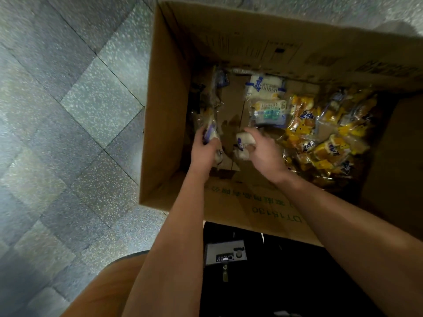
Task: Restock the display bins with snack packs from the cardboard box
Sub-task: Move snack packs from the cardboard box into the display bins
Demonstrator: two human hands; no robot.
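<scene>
Head view: I look steeply down into the open cardboard box (169, 110), tiled floor (68, 110) beside it.
Nearness: close; the box fills most of my frame.

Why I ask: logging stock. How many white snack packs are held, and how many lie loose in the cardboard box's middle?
Left-held white pack, left hand: 1
Right-held white pack, right hand: 1
Loose white packs: 2
Total: 4

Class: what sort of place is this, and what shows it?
Probably a shop or its stockroom: a large cardboard box holding many wrapped snack packs stands on a speckled tiled floor.
</scene>
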